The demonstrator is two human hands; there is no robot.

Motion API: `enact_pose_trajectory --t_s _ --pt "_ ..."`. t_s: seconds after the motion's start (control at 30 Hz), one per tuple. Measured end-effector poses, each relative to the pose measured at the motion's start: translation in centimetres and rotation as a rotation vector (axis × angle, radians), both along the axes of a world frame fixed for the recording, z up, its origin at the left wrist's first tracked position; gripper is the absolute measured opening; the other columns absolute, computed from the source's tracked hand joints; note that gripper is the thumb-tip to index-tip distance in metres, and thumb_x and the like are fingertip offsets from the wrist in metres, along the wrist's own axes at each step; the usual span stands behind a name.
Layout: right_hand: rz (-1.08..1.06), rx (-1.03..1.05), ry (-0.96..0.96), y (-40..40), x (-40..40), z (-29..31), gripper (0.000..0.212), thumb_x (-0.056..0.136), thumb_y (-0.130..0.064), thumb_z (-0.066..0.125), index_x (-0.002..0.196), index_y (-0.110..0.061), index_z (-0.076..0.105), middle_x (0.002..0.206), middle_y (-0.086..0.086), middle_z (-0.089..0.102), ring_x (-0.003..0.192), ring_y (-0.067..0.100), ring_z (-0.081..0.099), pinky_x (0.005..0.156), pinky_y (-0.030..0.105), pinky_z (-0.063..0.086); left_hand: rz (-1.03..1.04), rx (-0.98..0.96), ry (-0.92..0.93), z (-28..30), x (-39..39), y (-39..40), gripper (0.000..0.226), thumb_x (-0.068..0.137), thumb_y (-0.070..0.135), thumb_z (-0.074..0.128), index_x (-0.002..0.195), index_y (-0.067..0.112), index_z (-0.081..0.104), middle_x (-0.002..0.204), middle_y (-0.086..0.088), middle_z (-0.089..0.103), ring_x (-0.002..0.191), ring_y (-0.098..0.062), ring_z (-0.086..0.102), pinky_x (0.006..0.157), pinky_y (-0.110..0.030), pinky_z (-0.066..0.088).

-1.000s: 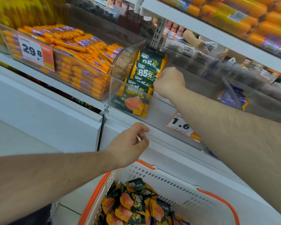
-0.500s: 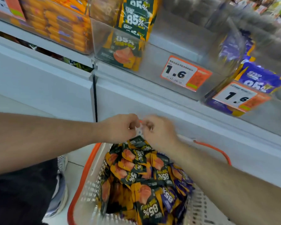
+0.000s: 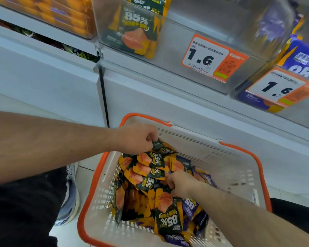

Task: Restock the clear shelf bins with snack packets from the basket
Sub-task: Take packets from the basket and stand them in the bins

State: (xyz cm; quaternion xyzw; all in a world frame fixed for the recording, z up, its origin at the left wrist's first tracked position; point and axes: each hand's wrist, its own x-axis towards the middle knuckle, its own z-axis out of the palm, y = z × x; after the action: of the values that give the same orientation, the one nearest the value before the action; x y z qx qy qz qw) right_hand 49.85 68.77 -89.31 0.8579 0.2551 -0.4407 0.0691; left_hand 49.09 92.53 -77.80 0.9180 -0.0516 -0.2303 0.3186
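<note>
My left hand (image 3: 137, 138) pinches a green packet (image 3: 157, 144) by its corner over the basket (image 3: 212, 150). Right hand (image 3: 181, 182) is dug into the packet pile (image 3: 150, 175), fingers curled, can't tell what it's got.

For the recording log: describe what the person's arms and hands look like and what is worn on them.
Both forearms are bare right up to the frame edge, with no sleeves in view. The left hand and the right hand wear no gloves. No watch, ring or wristband is visible on either. The arms show light hair.
</note>
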Motion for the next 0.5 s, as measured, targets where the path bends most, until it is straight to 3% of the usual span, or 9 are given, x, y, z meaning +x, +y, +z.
enact_pose_trajectory --t_s 0.1,0.13,0.2,0.23,0.3,0.4,0.5 --pt "-0.009 0.008 0.032 -0.2 0.2 0.3 0.025 0.085 -0.011 0.065 0.072 -0.026 0.050 0.096 0.003 0.061 0.086 0.024 0.057 0.061 0.029 0.043 0.006 0.002 -0.005 0.0 0.1 0.2 0.019 0.093 0.023 0.054 0.110 0.032 0.056 0.110 0.008 0.059 0.088 -0.005 0.057 0.073 -0.019 0.050" --pt "-0.023 0.017 0.040 -0.2 0.3 0.6 0.016 0.086 -0.010 0.063 0.083 -0.024 0.058 0.107 0.004 0.063 0.094 0.025 0.059 0.065 0.029 0.043 0.003 0.004 -0.005 -0.1 0.0 0.2 0.019 0.093 0.023 0.054 0.110 0.032 0.056 0.110 0.008 0.059 0.089 -0.005 0.057 0.072 -0.018 0.049" --pt "-0.054 0.045 0.036 0.0 0.8 1.9 0.026 0.091 -0.010 0.058 0.115 -0.019 0.064 0.120 0.004 0.061 0.108 0.025 0.057 0.078 0.029 0.046 -0.004 0.010 -0.001 -0.2 0.0 0.2 0.019 0.094 0.023 0.055 0.111 0.031 0.057 0.111 0.007 0.059 0.089 -0.005 0.057 0.070 -0.016 0.048" --pt "-0.070 0.048 0.029 0.1 1.3 2.6 0.028 0.093 -0.011 0.056 0.120 -0.016 0.063 0.119 0.003 0.061 0.108 0.024 0.057 0.083 0.031 0.047 -0.010 0.017 0.003 -0.3 0.0 0.2 0.020 0.094 0.023 0.055 0.112 0.030 0.057 0.112 0.007 0.059 0.088 -0.005 0.057 0.068 -0.015 0.047" --pt "-0.126 0.075 0.016 0.2 2.4 4.0 0.019 0.094 -0.012 0.055 0.109 -0.011 0.067 0.107 0.005 0.063 0.097 0.022 0.057 0.082 0.034 0.048 -0.032 0.044 0.021 -0.2 0.0 0.4 0.024 0.094 0.024 0.054 0.117 0.028 0.057 0.113 0.007 0.059 0.089 -0.005 0.057 0.067 -0.014 0.045" --pt "-0.473 0.239 0.083 -0.3 4.2 5.4 0.011 0.092 -0.009 0.057 0.098 -0.011 0.066 0.097 0.010 0.067 0.086 0.022 0.064 0.077 0.038 0.053 -0.069 0.087 0.070 0.2 -0.1 0.8 0.027 0.093 0.026 0.052 0.120 0.029 0.055 0.116 0.007 0.057 0.095 -0.009 0.057 0.075 -0.019 0.048" --pt "-0.975 0.612 0.296 -0.2 4.9 6.7 0.026 0.095 0.003 0.050 0.110 -0.011 0.066 0.107 0.013 0.072 0.095 0.029 0.070 0.081 0.045 0.058 -0.029 0.089 0.068 0.4 -0.2 1.2 0.033 0.094 0.025 0.052 0.127 0.025 0.052 0.117 0.006 0.056 0.093 -0.009 0.057 0.073 -0.020 0.049"
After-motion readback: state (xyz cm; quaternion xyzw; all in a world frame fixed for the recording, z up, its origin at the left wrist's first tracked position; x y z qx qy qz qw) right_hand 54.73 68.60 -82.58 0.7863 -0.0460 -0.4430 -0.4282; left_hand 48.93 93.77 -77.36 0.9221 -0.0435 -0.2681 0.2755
